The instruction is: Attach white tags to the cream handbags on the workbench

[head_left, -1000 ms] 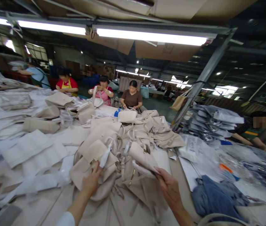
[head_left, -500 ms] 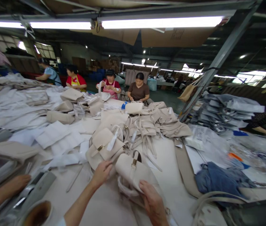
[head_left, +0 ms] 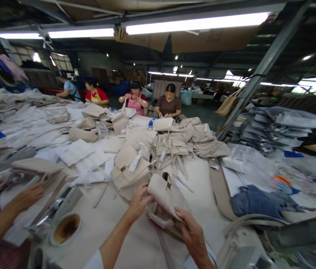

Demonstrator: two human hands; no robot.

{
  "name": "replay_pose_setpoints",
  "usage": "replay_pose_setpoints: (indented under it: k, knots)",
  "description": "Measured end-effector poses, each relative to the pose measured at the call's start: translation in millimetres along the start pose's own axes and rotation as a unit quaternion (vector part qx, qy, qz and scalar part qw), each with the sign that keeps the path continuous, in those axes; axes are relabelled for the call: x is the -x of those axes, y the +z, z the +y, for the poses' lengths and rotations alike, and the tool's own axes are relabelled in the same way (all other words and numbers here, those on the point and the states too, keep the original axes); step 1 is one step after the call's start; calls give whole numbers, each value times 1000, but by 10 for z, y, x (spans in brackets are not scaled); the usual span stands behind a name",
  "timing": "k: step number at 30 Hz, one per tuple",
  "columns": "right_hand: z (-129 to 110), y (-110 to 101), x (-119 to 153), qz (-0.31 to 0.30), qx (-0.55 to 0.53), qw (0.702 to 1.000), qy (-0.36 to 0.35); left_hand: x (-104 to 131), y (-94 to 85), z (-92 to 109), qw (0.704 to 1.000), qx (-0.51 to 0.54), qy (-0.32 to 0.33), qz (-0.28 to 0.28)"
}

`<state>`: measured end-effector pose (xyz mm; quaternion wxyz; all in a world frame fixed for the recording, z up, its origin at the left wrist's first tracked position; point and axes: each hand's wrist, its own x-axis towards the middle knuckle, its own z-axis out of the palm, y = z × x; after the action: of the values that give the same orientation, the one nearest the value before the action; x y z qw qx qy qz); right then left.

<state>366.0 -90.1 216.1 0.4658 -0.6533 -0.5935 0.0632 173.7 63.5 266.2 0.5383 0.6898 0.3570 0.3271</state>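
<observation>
A beige handbag [head_left: 165, 191] with a front flap and a metal clasp is between my hands, tilted above the table. My left hand [head_left: 139, 203] pinches the upper left corner of its flap. My right hand [head_left: 190, 228] grips the lower right side, thumb on top and fingers partly hidden beneath. A pale strap or handle loops under the bag. Just beyond my left hand lies another beige bag [head_left: 128, 177], its flap down and a white wrapped piece [head_left: 135, 161] on it.
More beige bags [head_left: 174, 144] are heaped farther back. On the left, a co-worker's hands [head_left: 26, 198] work at a beige piece beside a cup of brown liquid [head_left: 67, 226]. Blue denim cloth [head_left: 261, 201] and plastic bags [head_left: 247, 164] lie right. Several people sit across the table.
My left hand has left the neighbouring bag and taken the flap corner of the handbag at my right hand. The view has swung slightly left, and a co-worker's hands have moved onto a beige piece.
</observation>
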Motion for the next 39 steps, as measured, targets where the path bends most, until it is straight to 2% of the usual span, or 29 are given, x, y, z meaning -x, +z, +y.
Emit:
replay_pose_setpoints:
  k: [4, 8, 11, 13, 16, 19, 22, 24, 26, 30, 34, 36, 39]
  knots:
    - [0, -67, 106, 15, 7, 999, 29, -58, 55, 153, 999, -44, 15, -6]
    - [-6, -108, 173, 84, 45, 994, 62, -5, 164, 155, 996, -83, -1, 40]
    - [-92, -103, 186, 98, 84, 991, 41, 18, 208, 85, 994, -87, -16, 68]
    - [-182, -110, 188, 95, 103, 990, 2, 15, 196, 38, 995, -69, -22, 70]
    - [-298, -145, 225, 79, 116, 987, -77, 12, 132, -7, 998, -21, -31, 48]
    - [-361, -215, 287, 29, 122, 983, -132, 35, 62, -21, 999, 22, -37, 10]
    - [-463, -322, 237, 27, 148, 980, -132, 81, 22, -3, 997, 40, -40, -46]
    - [-602, -385, 75, 38, 179, 975, -126, 122, 13, 31, 995, 36, -38, -80]
    - [-789, -405, -174, -6, 204, 969, -141, 174, 17, 84, 993, 24, -31, -108]
    - [-1121, -284, -639, -220, 229, 937, -147, 315, 42, 203, 990, -10, -6, -140]
    - [-1155, -70, -786, -336, 288, 892, -93, 458, 29, 189, 991, -15, 21, -128]
    - [-1084, -10, -842, -358, 275, 889, -74, 503, -26, 89, 997, 32, 5, -69]
    - [-1015, -66, -1068, -367, 150, 918, -21, 517, -204, -152, 985, 132, -69, 89]
